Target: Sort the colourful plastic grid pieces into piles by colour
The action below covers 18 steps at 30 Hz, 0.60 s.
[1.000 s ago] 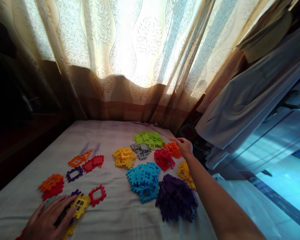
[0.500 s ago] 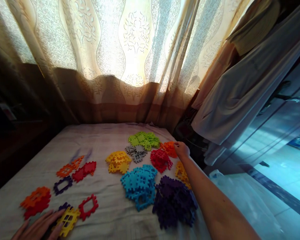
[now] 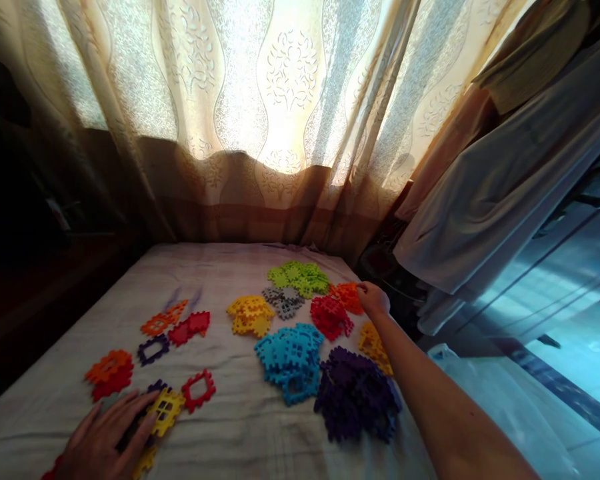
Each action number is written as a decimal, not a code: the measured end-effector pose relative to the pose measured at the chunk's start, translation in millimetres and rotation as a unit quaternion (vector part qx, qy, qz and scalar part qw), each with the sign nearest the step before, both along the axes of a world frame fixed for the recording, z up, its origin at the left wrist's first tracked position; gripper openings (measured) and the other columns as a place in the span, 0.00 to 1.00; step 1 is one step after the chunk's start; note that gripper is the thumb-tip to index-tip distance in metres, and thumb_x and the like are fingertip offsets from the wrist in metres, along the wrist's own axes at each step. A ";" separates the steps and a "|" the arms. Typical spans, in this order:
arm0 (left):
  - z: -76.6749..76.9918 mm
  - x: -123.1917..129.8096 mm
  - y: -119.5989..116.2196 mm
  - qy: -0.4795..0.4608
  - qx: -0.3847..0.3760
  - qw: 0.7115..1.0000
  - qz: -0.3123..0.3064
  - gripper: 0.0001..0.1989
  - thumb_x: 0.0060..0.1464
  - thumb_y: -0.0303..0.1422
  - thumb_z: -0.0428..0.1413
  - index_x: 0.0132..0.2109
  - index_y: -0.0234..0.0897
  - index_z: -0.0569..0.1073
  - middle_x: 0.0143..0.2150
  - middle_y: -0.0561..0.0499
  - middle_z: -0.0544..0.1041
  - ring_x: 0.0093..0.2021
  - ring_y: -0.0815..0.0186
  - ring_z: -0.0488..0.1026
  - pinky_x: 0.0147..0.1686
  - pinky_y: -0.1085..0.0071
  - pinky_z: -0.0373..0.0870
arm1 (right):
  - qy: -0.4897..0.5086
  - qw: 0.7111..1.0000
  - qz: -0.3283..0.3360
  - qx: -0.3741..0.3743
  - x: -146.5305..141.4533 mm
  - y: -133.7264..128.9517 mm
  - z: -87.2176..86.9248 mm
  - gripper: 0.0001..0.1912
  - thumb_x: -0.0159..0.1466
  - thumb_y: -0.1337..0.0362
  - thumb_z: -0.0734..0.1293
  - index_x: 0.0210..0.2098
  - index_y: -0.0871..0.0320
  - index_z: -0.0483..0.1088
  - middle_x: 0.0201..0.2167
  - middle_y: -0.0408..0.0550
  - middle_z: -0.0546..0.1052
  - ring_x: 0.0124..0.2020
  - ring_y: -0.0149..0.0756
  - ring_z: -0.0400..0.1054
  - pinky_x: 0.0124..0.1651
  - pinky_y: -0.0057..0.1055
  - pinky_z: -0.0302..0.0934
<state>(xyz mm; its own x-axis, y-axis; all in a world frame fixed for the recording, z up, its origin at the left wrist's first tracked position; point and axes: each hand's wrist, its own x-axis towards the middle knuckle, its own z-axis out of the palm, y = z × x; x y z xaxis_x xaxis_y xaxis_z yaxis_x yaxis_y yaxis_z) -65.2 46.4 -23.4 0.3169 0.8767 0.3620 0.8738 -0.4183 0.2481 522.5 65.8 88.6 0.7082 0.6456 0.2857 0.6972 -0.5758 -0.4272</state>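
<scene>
My left hand [image 3: 111,437] lies at the lower left with fingers stretched over a few plastic interlocking tiles. Its fingertips touch a yellow window-shaped tile [image 3: 166,411]; a dark purple tile [image 3: 157,387] shows just behind. Beside them lies a red frame tile [image 3: 199,390]. Farther left, an orange tile [image 3: 107,365] overlaps a red one [image 3: 114,385]. My right hand [image 3: 374,299] reaches to the far right edge, fingers closed in a pinch at the orange tile pile [image 3: 347,295]. What sits between those fingertips is mostly hidden, but orange shows right against them.
Sorted tile piles cover the right half of the cloth-covered surface [image 3: 240,427]: light green [image 3: 300,277], grey [image 3: 283,301], yellow [image 3: 251,315], red [image 3: 330,316], blue [image 3: 290,360], purple [image 3: 356,395]. Curtains [image 3: 260,133] hang behind, clothes [image 3: 470,193] at right.
The view has swung left, so everything appears shifted right. Both hands stay by the same tiles, the right at the orange pile and the left over the yellow tile.
</scene>
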 end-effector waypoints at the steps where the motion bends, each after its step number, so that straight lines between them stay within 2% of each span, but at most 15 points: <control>1: 1.5 -2.3 1.2 0.012 -0.017 1.000 -0.012 0.21 0.59 0.45 0.46 0.52 0.49 0.77 0.53 0.51 0.78 0.54 0.55 0.74 0.60 0.51 0.62 | -0.003 1.000 0.010 0.004 -5.0 0.6 2.3 0.16 0.60 0.64 0.61 0.41 0.54 0.79 0.39 0.50 0.80 0.40 0.42 0.73 0.40 0.33 0.63; 4: 4.2 -8.2 4.8 0.035 -0.050 0.998 -0.030 0.22 0.57 0.46 0.49 0.54 0.49 0.75 0.54 0.51 0.77 0.55 0.54 0.74 0.60 0.50 0.63 | -0.011 0.998 0.058 0.017 -29.1 3.6 7.1 0.14 0.60 0.65 0.62 0.39 0.54 0.79 0.38 0.48 0.80 0.40 0.40 0.73 0.42 0.32 0.63; 7: 4.4 -8.6 5.1 0.029 -0.042 0.998 -0.036 0.23 0.58 0.48 0.47 0.55 0.50 0.75 0.54 0.51 0.77 0.55 0.54 0.73 0.60 0.47 0.62 | -0.013 0.990 0.138 0.036 -69.2 5.7 10.1 0.13 0.61 0.65 0.62 0.39 0.53 0.78 0.38 0.46 0.80 0.41 0.36 0.73 0.45 0.30 0.64; 10: 3.5 -5.7 4.2 0.013 -0.023 0.999 -0.033 0.24 0.58 0.49 0.45 0.53 0.49 0.76 0.52 0.51 0.79 0.53 0.52 0.75 0.58 0.44 0.64 | -0.021 0.959 0.272 0.070 -119.2 5.0 15.2 0.12 0.61 0.67 0.62 0.38 0.54 0.78 0.40 0.47 0.80 0.43 0.36 0.73 0.48 0.31 0.63; 12: 2.6 -3.7 4.6 0.007 -0.012 0.999 -0.032 0.24 0.58 0.50 0.45 0.52 0.49 0.77 0.51 0.51 0.79 0.52 0.51 0.75 0.57 0.44 0.65 | -0.028 0.938 0.337 0.071 -151.2 3.9 19.1 0.11 0.61 0.68 0.63 0.37 0.54 0.77 0.40 0.47 0.80 0.43 0.36 0.72 0.49 0.30 0.63; 14: 2.6 -1.5 5.0 0.005 -0.001 0.999 -0.033 0.23 0.58 0.50 0.45 0.52 0.50 0.76 0.50 0.51 0.80 0.52 0.52 0.76 0.57 0.45 0.65 | -0.025 0.926 0.374 0.055 -178.3 3.4 21.3 0.11 0.61 0.69 0.63 0.38 0.54 0.77 0.40 0.46 0.80 0.43 0.35 0.72 0.49 0.29 0.63; 18: 8.9 6.0 1.0 -0.018 0.045 0.999 -0.023 0.22 0.59 0.49 0.46 0.51 0.49 0.77 0.49 0.50 0.80 0.50 0.55 0.76 0.57 0.50 0.65 | -0.014 0.919 0.394 -0.010 -216.6 4.6 17.6 0.12 0.62 0.70 0.63 0.39 0.55 0.78 0.42 0.48 0.79 0.43 0.35 0.73 0.48 0.27 0.62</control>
<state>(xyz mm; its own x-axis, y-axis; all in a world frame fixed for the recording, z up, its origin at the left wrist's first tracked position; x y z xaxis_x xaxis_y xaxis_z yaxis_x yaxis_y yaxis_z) -59.2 47.4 -14.5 0.3404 0.8252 0.4507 0.8446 -0.4790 0.2392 305.9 70.4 106.2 0.0109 0.9601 0.2796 0.9114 0.1055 -0.3977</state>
